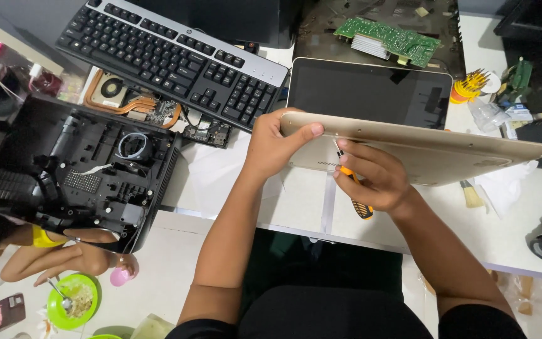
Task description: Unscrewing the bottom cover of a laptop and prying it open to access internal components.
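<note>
A green bowl [73, 302] is sitting low at the left, holding food and a spoon [61, 296]; another person's hand [64, 257] is resting beside it. On the white counter [522, 232], the left hand [271, 147] is clamping its grip on the edge of a tilted gold laptop base [434, 150], while the right hand [374, 176] is closing its grip round an orange-handled screwdriver [354, 191] beneath it. A black keyboard [170, 56], an opened black casing [70, 166] and a green circuit board [387, 39] are crowding around.

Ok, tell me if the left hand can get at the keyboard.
Probably yes: the left hand grips the gold panel's corner just below the keyboard, nothing between them, but it would have to let go first.
</note>
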